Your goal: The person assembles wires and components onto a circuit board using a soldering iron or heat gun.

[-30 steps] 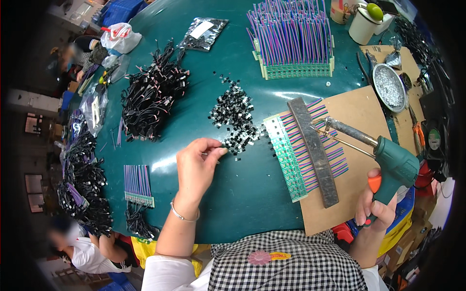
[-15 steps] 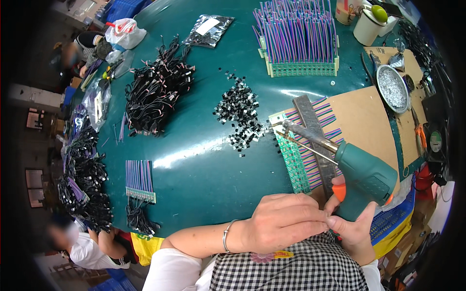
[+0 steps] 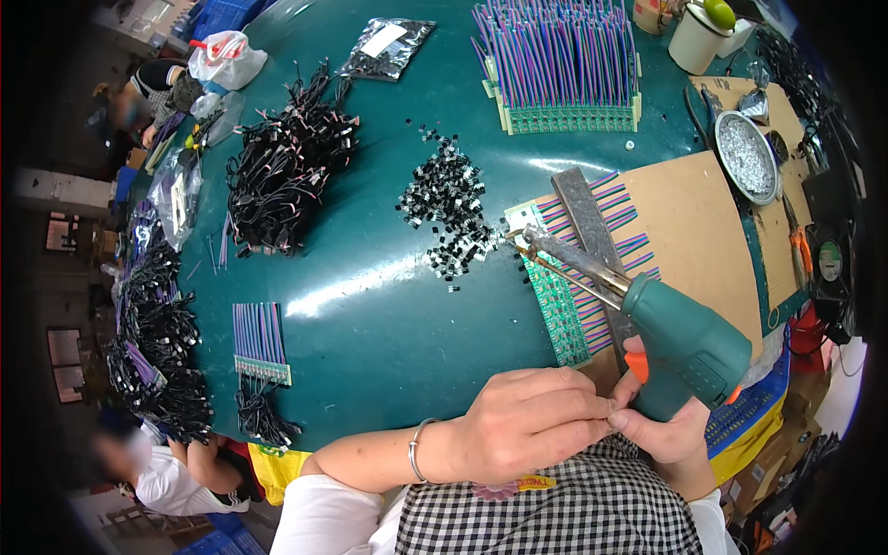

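My right hand (image 3: 668, 435) grips the handle of a green soldering gun (image 3: 689, 338) with an orange trigger. Its metal tip rests over the upper end of a green circuit board strip (image 3: 558, 310) with purple, blue and black wires. My left hand (image 3: 527, 421) has its fingertips pinched together against my right thumb; anything between them is too small or hidden to make out. Across the wires lies a dark metal bar (image 3: 592, 227). Brown cardboard (image 3: 698, 222) is under the wires. To the left of the board is a pile of small black connectors (image 3: 449, 203).
A tangle of black cables (image 3: 287, 176) lies at the far left, near a small wired board (image 3: 262, 370). Boards with upright wires (image 3: 560, 69) stand at the back. On the right are a metal dish (image 3: 746, 157) and a white cup (image 3: 698, 39). A person (image 3: 176, 467) sits at left.
The whole view has shifted slightly, so things sit a little further left and up. My hands keep nearly the same pose, with the soldering gun held over the board.
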Available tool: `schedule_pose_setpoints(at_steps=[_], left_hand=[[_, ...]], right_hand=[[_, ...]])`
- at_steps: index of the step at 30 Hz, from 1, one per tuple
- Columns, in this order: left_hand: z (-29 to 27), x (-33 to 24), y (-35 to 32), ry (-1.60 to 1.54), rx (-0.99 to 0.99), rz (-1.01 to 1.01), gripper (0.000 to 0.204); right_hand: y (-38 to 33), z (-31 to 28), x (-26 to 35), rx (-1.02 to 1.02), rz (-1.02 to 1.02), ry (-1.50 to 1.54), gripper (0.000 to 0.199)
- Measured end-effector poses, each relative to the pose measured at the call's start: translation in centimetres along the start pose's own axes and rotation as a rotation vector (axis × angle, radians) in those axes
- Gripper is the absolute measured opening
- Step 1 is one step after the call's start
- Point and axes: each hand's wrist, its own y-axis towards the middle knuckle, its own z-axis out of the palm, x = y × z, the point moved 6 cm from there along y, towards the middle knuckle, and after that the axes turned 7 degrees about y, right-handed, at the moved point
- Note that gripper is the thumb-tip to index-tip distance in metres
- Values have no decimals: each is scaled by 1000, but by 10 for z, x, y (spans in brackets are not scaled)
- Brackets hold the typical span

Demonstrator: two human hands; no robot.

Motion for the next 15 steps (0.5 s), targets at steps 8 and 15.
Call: schedule_pose_setpoints(at_steps=[8, 15], left_hand=[[0, 3, 0, -57, 26, -27, 11], [2, 22, -10, -154, 109, -518, 13]], right_hand=[[-4, -2, -6, 42, 119, -7, 66], [-2, -1, -9, -44, 243, 1, 64]])
